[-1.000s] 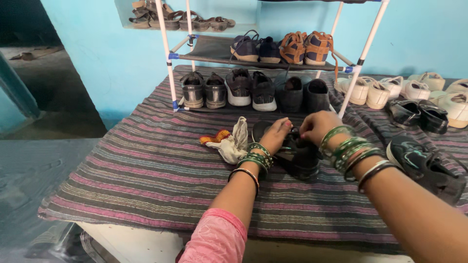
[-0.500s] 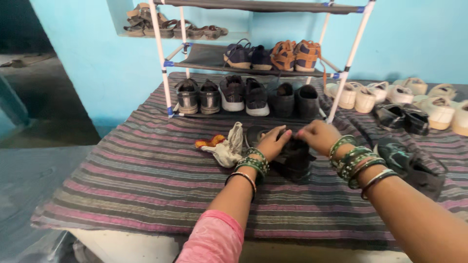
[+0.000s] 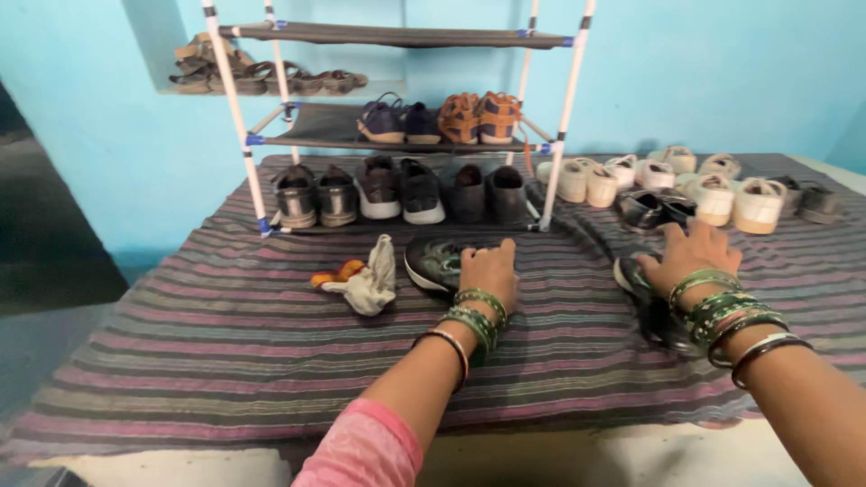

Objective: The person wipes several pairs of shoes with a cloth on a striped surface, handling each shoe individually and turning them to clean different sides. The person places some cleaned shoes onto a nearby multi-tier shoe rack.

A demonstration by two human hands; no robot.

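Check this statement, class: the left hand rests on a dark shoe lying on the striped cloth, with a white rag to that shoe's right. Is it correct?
Not quite. The head view shows the left hand on the dark shoe on the striped cloth, but the white rag lies to that shoe's left, not its right.

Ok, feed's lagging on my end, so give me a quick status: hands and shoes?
Left hand flat on dark shoe. Right hand spread over second dark shoe. Rag lies left, clear of both.
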